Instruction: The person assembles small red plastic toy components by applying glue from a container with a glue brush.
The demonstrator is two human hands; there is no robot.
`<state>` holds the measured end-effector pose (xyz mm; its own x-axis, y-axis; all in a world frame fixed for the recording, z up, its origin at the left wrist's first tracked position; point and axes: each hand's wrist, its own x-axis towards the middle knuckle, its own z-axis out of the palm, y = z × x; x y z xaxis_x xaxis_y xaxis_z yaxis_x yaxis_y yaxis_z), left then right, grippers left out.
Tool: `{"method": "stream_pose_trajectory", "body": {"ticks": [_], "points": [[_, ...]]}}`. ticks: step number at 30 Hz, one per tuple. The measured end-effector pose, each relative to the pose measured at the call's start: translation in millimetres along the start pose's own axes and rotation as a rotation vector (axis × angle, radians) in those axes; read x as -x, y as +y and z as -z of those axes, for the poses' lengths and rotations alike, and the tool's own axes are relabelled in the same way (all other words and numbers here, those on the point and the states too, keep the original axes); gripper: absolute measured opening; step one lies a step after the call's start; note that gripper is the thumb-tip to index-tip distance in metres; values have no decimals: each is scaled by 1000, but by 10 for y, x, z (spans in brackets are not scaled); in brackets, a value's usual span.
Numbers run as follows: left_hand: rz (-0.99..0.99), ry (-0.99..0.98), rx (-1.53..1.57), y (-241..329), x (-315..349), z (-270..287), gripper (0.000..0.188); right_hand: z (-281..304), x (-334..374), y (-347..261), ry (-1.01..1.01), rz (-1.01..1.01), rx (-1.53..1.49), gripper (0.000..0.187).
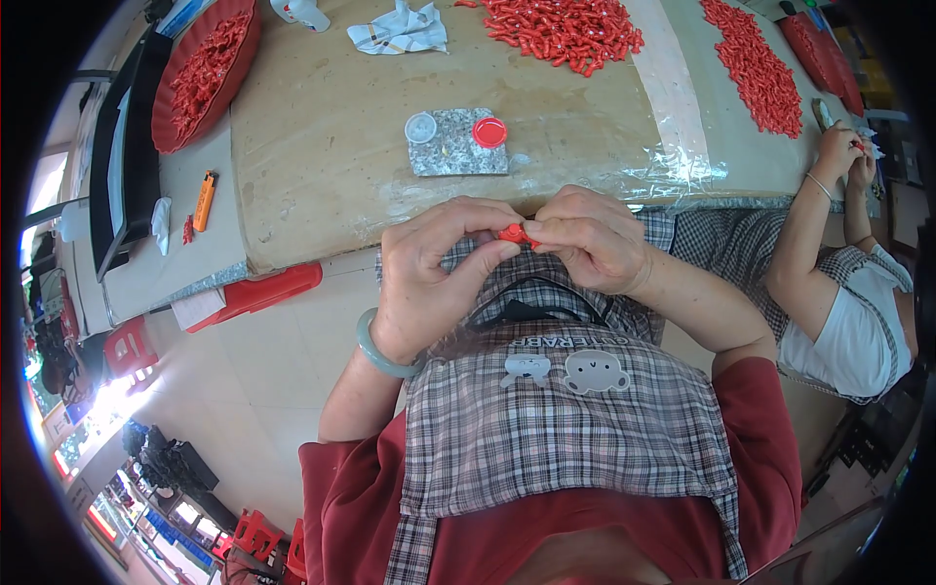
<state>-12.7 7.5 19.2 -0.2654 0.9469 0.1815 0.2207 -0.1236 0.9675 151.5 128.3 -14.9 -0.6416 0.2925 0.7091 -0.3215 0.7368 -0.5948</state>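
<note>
Pale letters (582, 341) run across the checked apron (565, 448), alongside two grey cartoon animal patches (596, 371).

Both forearms come up from below and the hands meet in front of the body, close to the near edge of the table (331, 156). The left hand (426, 255), with a pale green bangle (376, 349) at its wrist, pinches between thumb and forefinger; the right hand (595, 242) does the same from the other side, its remaining fingers curled in.

Between these fingertips sits a small red piece (514, 233), shiny, rounded at its left part, and partly hidden by the fingers. Beyond it on the table lie a speckled stone block (458, 159) bearing a red dish (489, 133) and a whitish dish (421, 128), and a heap of red pieces (565, 34).
</note>
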Motion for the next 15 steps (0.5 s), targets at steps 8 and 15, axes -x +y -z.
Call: {"method": "stream_pose_trajectory", "body": {"ticks": [8, 15], "points": [[-77, 13, -21, -28, 16, -9, 18, 88, -62, 35, -76, 127, 73, 32], [-192, 12, -23, -79, 24, -5, 22, 186, -115, 28, -161, 255, 152, 30]]}}
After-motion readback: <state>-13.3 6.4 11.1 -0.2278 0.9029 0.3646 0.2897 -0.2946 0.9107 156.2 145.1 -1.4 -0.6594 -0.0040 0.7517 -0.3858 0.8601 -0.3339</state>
